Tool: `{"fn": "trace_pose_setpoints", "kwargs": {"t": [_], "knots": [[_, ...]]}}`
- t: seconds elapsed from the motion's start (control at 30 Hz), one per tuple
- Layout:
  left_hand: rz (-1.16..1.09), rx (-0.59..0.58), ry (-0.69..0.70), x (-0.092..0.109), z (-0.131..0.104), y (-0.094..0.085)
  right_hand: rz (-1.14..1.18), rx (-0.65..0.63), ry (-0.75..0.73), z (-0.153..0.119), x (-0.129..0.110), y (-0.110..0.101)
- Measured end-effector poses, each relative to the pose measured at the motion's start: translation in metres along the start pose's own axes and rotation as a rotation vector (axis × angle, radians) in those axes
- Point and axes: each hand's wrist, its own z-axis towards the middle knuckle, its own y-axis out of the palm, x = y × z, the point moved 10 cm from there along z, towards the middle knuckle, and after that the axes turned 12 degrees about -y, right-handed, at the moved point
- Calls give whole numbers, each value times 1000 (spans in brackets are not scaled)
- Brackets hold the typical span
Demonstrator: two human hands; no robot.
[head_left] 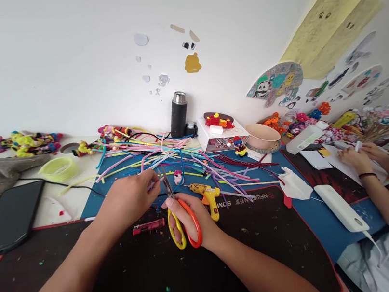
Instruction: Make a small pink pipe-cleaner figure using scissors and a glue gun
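My right hand (194, 219) grips a pair of scissors (194, 231) with one yellow and one orange-red handle loop, its blades pointing up and away from me. Close beside the blade tips, my left hand (137, 189) is closed in a pinch; what sits between its fingertips is too small to make out. Just beyond the scissors lies a small pink-and-white figure (178, 177). A yellow hot glue gun (208, 197) rests to the right of my right hand. Below my left hand, a red lighter-like object (148, 226) lies on the black desk mat (137, 281).
Many coloured pipe cleaners (228, 172) spread across the blue mat. Behind them stand a black thermos (178, 115), a white box (211, 136) and a beige bowl (262, 137). A phone (10, 217) lies left. At right, another person's hands (359, 159) work near a white power bank-like device (340, 207).
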Motion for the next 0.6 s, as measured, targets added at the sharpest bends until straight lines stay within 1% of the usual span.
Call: {"fn": "trace_pose_setpoints", "kwargs": {"t": [0.17,0.4,0.6], "knots": [[26,8,11,1,-1,3,30,5,7,2,4,0],[54,-19,15,2,-1,6,45,17,13,3,5,-2],[130,-35,51,8,-3,10,68,24,11,3,12,-2]]}}
